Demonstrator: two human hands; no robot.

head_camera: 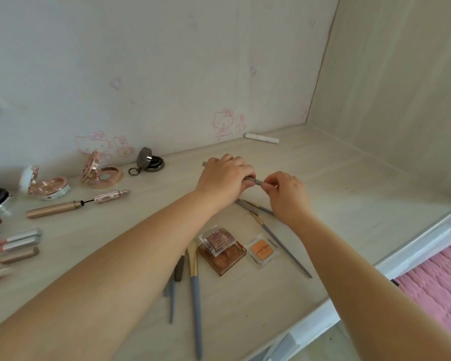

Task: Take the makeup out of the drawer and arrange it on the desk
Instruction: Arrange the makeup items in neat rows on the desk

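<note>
— Three opened compacts [102, 173] are counted along the wall, two small eyeshadow cases [221, 250] at the desk's [349, 194] middle, and one white stick [262, 138] near the corner.

— And the hands?

— One grey pencil [257, 181] is held above the desk: its body is wrapped by the left hand [224, 181], its tip is pinched by the right hand [287, 194]. Both arms are stretched forward.
</note>
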